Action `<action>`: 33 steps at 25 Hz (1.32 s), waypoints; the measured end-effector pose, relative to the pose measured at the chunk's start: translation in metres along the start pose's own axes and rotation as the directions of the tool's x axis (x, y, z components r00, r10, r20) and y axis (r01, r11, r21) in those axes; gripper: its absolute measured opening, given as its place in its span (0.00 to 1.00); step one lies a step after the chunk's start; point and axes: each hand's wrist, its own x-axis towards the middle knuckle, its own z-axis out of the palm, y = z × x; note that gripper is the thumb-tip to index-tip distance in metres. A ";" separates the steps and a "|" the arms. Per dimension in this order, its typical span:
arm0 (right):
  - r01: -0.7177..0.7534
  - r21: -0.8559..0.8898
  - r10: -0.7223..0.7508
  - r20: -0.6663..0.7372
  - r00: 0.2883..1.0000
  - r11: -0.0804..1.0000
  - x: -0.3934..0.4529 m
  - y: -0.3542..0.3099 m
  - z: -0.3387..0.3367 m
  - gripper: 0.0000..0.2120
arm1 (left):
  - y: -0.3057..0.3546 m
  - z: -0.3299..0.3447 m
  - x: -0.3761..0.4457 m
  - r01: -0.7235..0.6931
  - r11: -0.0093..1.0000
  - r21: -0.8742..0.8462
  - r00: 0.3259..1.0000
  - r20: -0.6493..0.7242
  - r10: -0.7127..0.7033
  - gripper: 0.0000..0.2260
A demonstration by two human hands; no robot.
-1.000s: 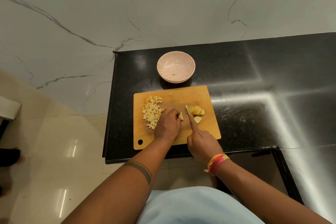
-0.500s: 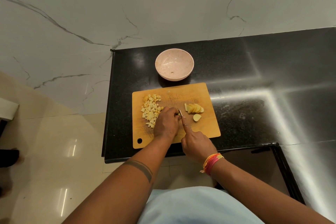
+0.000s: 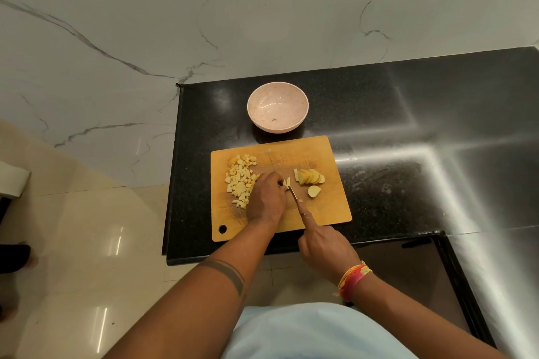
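Observation:
A wooden cutting board (image 3: pixel 329 213) lies on the black counter. A pile of small pale potato cubes (image 3: pixel 240 179) sits on its left part. My left hand (image 3: pixel 267 198) is curled over a small potato piece (image 3: pixel 287 183) in the middle of the board. My right hand (image 3: pixel 323 245) grips a knife (image 3: pixel 292 192), its forefinger stretched along the blade's back; the blade tip is at the held piece. A fanned row of potato slices (image 3: pixel 310 176) and one loose end piece (image 3: pixel 314 191) lie to the right.
A pink bowl (image 3: pixel 277 106) with a few specks inside stands just behind the board. The counter (image 3: pixel 408 125) stretches away to the right; its left edge drops to a pale tiled floor (image 3: pixel 73 242). A marble wall rises behind.
My right hand and the knife have shifted left, away from the fanned slices, to the small piece under my left hand. The pile, slices and bowl stayed in place.

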 end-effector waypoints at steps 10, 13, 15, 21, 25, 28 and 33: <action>-0.079 0.106 0.086 -0.060 0.995 0.991 0.032 -0.013 -0.011 0.36 | -0.002 0.002 0.005 -0.083 0.993 0.086 0.991 0.112 0.074 0.16; -0.080 0.112 0.088 -0.068 0.994 0.991 0.031 -0.015 -0.010 0.36 | 0.000 0.001 0.008 -0.077 0.992 0.103 0.992 0.104 0.067 0.16; -0.068 0.115 0.077 -0.080 0.994 0.991 0.030 -0.013 -0.009 0.36 | 0.001 0.001 0.010 -0.077 0.991 0.111 0.994 0.084 0.068 0.15; -0.086 0.116 0.093 -0.055 0.994 0.989 0.029 -0.012 -0.007 0.37 | 0.004 -0.003 0.015 -0.118 0.985 0.127 0.991 0.074 0.109 0.15; -0.084 0.158 0.090 -0.033 0.995 0.984 0.026 -0.016 -0.003 0.37 | 0.002 -0.004 0.015 -0.117 0.988 0.102 0.991 0.072 0.110 0.16; -0.101 0.181 0.109 -0.035 0.993 0.978 0.028 -0.013 -0.004 0.38 | 0.003 -0.002 0.014 -0.114 0.990 0.083 0.992 0.063 0.109 0.19; -0.102 0.210 0.109 -0.026 0.994 0.972 0.028 -0.010 -0.008 0.37 | 0.010 -0.001 0.020 -0.160 0.968 0.195 0.985 0.100 0.142 0.17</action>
